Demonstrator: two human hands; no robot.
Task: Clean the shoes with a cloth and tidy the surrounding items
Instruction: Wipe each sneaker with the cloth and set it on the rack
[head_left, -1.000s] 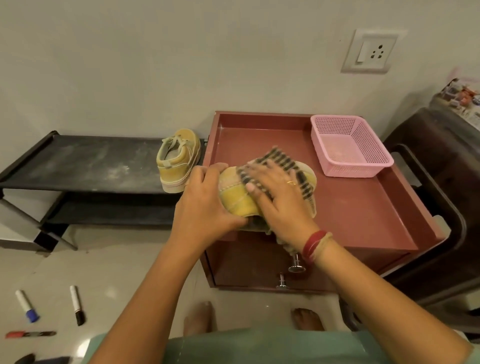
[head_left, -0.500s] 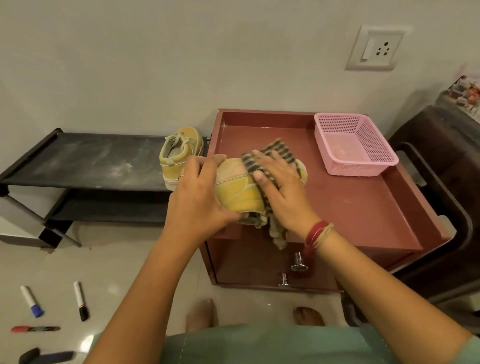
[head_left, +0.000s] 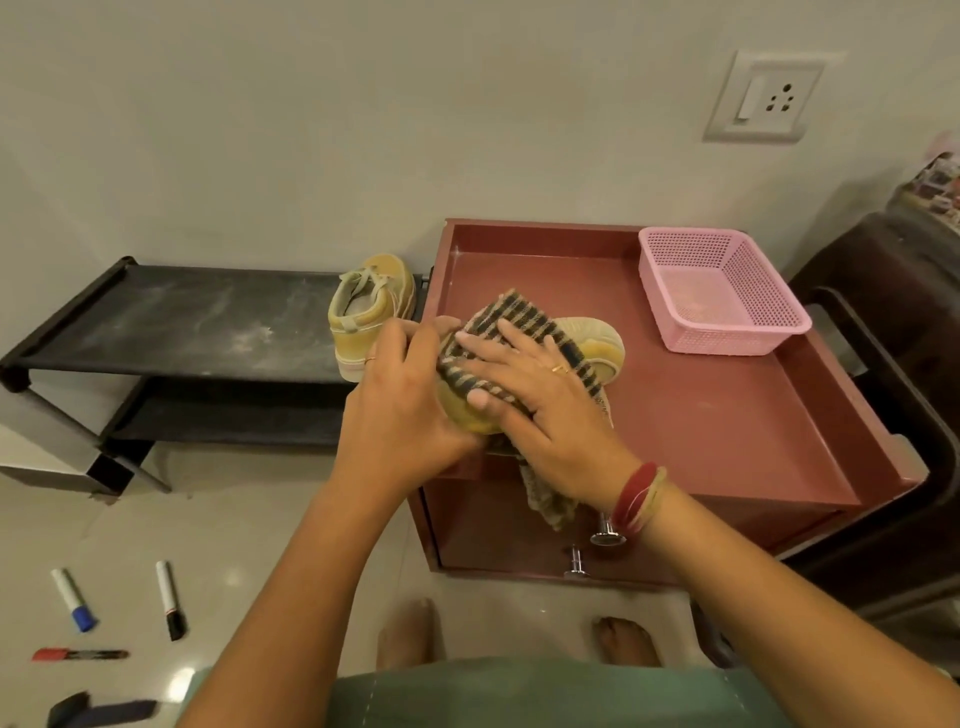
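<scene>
Three markers (head_left: 169, 599) lie loose on the floor at far left, not yet tidied. On the black rack (head_left: 182, 322) the other shoe (head_left: 371, 312) waits at its right end. The left hand (head_left: 405, 405) grips the yellow shoe (head_left: 597, 343) above the red cabinet (head_left: 701, 431). The right hand (head_left: 540, 405), fingers flat and spread, presses the checked cloth (head_left: 514, 322) onto it. The cloth now covers upper that showed bare half a second ago, so wiping looks mid-stroke. The pink basket (head_left: 722, 291) stands rightmost.
</scene>
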